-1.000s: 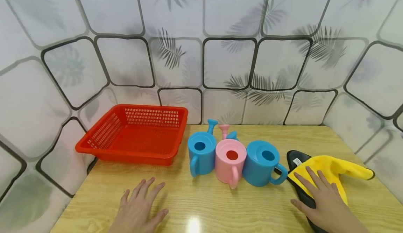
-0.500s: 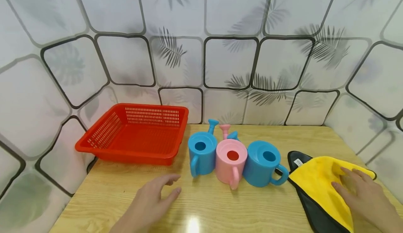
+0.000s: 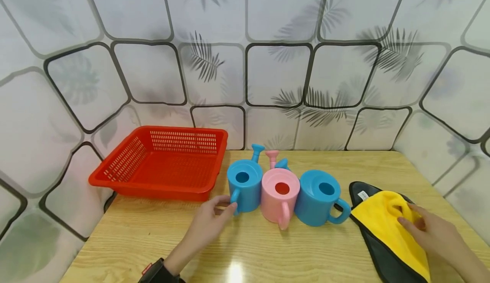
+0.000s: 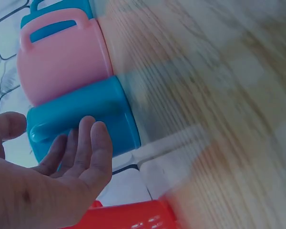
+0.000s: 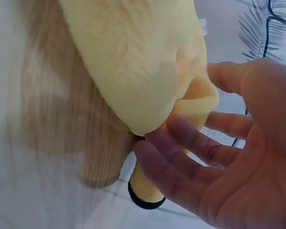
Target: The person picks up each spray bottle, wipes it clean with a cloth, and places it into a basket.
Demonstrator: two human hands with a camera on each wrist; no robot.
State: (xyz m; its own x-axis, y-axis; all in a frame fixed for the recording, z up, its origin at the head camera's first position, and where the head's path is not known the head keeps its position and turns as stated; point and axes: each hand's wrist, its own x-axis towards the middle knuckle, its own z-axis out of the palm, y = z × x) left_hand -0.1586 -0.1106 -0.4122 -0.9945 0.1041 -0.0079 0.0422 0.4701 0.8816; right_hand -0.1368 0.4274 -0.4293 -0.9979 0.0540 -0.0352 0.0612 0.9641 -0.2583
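My left hand (image 3: pixel 212 219) is right at the handle of the left blue watering can (image 3: pixel 245 181). In the left wrist view, the fingers (image 4: pixel 95 143) lie beside the handle and the thumb stands apart from them. A pink watering can (image 3: pixel 280 193) and another blue watering can (image 3: pixel 315 196) stand close alongside. On the right, my right hand (image 3: pixel 436 230) loosely pinches a fold of the yellow cloth (image 3: pixel 394 232). The right wrist view shows this fold of the cloth (image 5: pixel 198 107) between thumb and fingers, and a black-edged end hanging below.
A red plastic basket (image 3: pixel 157 191) with slotted sides is at the back left of the wooden table (image 3: pixel 291 261). Under the yellow cloth lies a flat black piece (image 3: pixel 377 253) with a white label. Patterned wall covering (image 3: pixel 279 74) encloses the back and sides.
My left hand has moved forward and right, from bare table to the left blue can's handle. The right hand has moved right over the cloth, which is now bunched up at the fingers.
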